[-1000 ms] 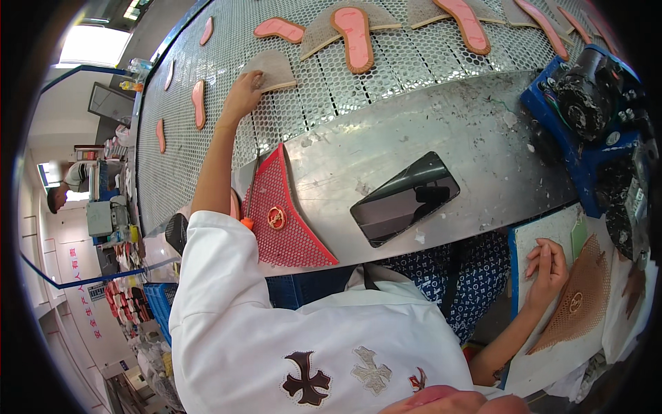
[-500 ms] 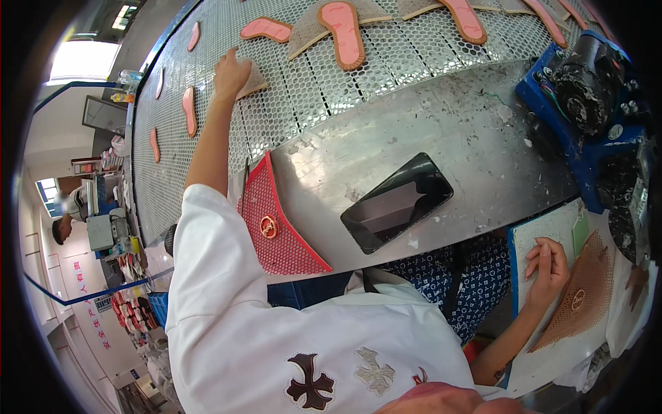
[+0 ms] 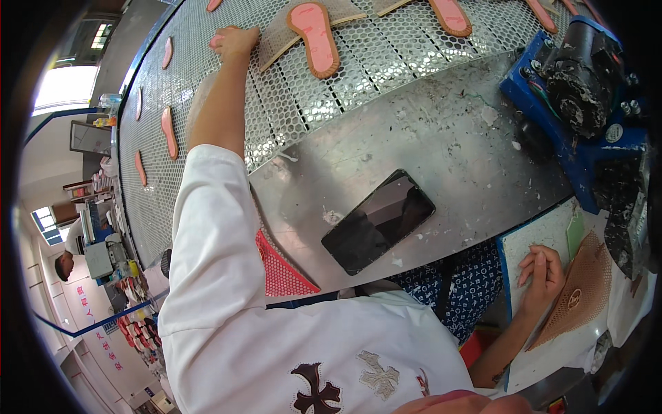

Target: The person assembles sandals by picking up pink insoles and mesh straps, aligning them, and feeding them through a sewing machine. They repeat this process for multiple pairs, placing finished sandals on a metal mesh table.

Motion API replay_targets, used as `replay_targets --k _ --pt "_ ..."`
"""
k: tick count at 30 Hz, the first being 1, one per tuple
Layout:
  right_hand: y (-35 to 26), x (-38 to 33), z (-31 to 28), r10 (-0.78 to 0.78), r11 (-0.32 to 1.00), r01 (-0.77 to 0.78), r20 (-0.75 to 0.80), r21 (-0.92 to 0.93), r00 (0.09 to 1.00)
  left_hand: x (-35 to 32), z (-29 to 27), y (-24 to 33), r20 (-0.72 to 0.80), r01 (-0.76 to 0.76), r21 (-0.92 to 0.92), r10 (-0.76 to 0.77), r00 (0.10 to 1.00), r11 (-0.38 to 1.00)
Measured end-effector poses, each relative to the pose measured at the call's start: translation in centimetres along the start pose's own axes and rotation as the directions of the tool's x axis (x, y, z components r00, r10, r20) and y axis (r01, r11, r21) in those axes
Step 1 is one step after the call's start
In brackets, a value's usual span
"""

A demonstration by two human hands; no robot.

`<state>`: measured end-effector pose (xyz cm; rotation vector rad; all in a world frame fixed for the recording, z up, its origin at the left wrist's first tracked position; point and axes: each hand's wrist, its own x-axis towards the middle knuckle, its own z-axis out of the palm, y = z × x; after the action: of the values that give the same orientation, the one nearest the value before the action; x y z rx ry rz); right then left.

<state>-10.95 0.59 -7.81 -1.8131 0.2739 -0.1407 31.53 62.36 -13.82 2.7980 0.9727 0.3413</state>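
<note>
My left hand (image 3: 238, 43) reaches far out over the honeycomb-patterned conveyor belt (image 3: 283, 114), fingers closed on a pink insole (image 3: 219, 40) with a brown edge. The hand covers most of that insole. Left of the forearm, a pale mesh piece (image 3: 198, 103) shows, blurred and partly hidden. My right hand (image 3: 543, 277) rests over a white board (image 3: 517, 241) at the right, fingers loosely bent and nothing in them. Beside it lies a tan mesh shoe upper (image 3: 586, 283) with a round emblem. A red mesh shoe upper (image 3: 279, 270) is half covered by my left sleeve.
A black phone (image 3: 379, 221) lies on the metal table (image 3: 441, 138). More pink insoles (image 3: 316, 41) sit along the belt, several on pale mesh uppers. A blue machine with a black motor (image 3: 579, 90) stands at the right. Another person (image 3: 65, 262) is far off at the left.
My left hand has moved from beside the pale mesh piece onto the insole to its right. The sleeve now covers more of the red upper. The view has shifted slightly; my right hand stays put.
</note>
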Motion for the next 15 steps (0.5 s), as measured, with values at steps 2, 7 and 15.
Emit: replay_targets --k 2,7,15 --pt "-0.1 0.0 0.0 0.009 1.000 -0.009 -0.009 0.008 1.000 -1.8 -1.8 0.8 -0.024 0.050 -0.163 -0.054 0.998 0.985" --pt "-0.1 0.1 0.0 -0.013 0.999 0.013 0.007 0.042 1.000 -4.6 -7.0 -0.5 -0.189 -0.201 -0.338 0.143 0.971 0.919" --pt "0.1 0.3 0.2 -0.069 0.997 0.067 0.057 0.038 0.996 -14.2 -15.9 -8.6 -0.323 -0.320 -0.361 0.204 0.924 0.876"
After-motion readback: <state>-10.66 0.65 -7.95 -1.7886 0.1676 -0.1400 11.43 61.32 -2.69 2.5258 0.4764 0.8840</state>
